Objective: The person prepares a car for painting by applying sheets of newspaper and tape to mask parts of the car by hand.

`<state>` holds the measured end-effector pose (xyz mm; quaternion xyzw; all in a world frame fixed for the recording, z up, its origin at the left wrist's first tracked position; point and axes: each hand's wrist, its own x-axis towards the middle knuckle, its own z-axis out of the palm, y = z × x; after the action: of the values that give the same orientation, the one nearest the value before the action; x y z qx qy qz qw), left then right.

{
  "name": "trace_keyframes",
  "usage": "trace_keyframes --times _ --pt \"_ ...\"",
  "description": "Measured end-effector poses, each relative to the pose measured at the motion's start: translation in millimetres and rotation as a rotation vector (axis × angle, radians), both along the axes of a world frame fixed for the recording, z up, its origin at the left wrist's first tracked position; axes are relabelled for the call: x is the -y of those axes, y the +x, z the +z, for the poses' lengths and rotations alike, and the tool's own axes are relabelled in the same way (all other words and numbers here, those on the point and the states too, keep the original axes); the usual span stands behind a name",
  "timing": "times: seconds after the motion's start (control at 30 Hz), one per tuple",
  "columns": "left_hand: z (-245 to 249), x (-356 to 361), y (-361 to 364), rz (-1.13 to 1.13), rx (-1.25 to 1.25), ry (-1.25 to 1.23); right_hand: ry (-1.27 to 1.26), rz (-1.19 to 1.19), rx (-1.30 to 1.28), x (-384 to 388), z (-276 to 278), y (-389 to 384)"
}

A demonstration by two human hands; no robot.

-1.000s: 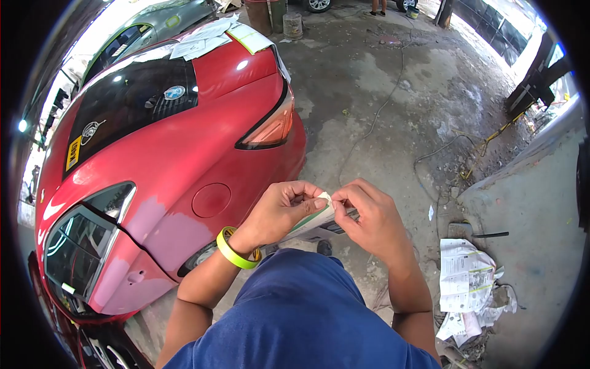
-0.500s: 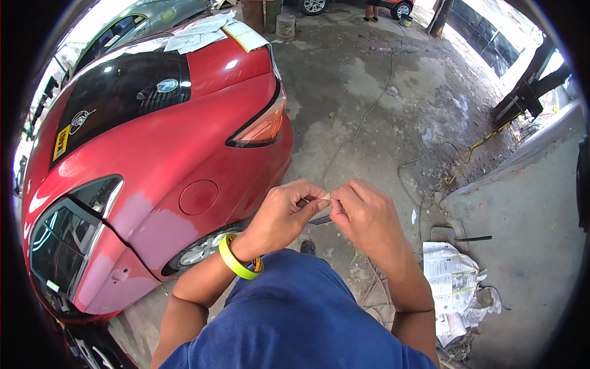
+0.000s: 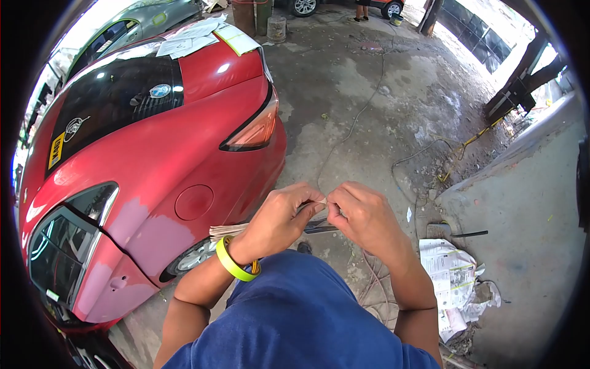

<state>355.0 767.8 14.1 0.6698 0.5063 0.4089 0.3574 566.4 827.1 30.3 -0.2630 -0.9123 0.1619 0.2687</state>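
My left hand (image 3: pixel 284 212) and my right hand (image 3: pixel 361 209) meet fingertip to fingertip in front of my body, both pinched closed. Between the fingertips shows a tiny pale bit (image 3: pixel 324 201), too small to name. A roll of yellow-green tape (image 3: pixel 236 269) hangs around my left wrist like a bracelet. Behind that wrist, a folded bundle of what looks like newspaper (image 3: pixel 222 232) pokes out toward the car. Under the fingers a dark strip (image 3: pixel 321 229) is partly visible; what it belongs to is hidden.
A red car (image 3: pixel 203 138) with dull pinkish patches stands at left, with paper sheets (image 3: pixel 190 38) on its rear. Crumpled newspaper (image 3: pixel 447 270) lies at right beside a low concrete wall (image 3: pixel 522 203). Hoses (image 3: pixel 399 178) cross the floor. A person's legs (image 3: pixel 362 11) show far off.
The view has shifted slightly, moving the car leftward. The folded paper bundle now shows behind my left wrist. Both hands keep their pinch, fingertips together.
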Motion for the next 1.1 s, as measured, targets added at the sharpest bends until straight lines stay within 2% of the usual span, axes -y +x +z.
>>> trace_keyframes --times 0.47,0.63,0.73,0.87,0.97,1.07,1.1 --pt "6.2 3.0 -2.6 -0.029 -0.021 0.024 0.177 -0.096 -0.075 6.9 -23.1 -14.8" --pt "4.9 2.9 -6.2 -0.075 -0.102 0.07 0.291 -0.032 0.04 8.9 -14.4 -12.6" --pt "5.9 5.2 -3.4 -0.061 -0.257 0.185 0.386 -0.002 0.158 9.5 -6.0 -9.0" --pt "2.5 12.8 1.0 -0.072 -0.236 0.191 0.401 -0.058 0.209 0.4 26.2 5.2" --pt "2.1 13.3 -3.4 -0.043 -0.117 0.073 0.038 -0.096 0.05 -2.3 43.1 25.0" --pt "8.0 13.9 -5.7 -0.009 -0.008 -0.116 -0.302 -0.138 -0.136 5.1 26.3 29.7" --pt "10.6 14.5 -5.8 -0.009 0.022 -0.175 -0.311 -0.129 -0.163 7.9 17.2 29.6"
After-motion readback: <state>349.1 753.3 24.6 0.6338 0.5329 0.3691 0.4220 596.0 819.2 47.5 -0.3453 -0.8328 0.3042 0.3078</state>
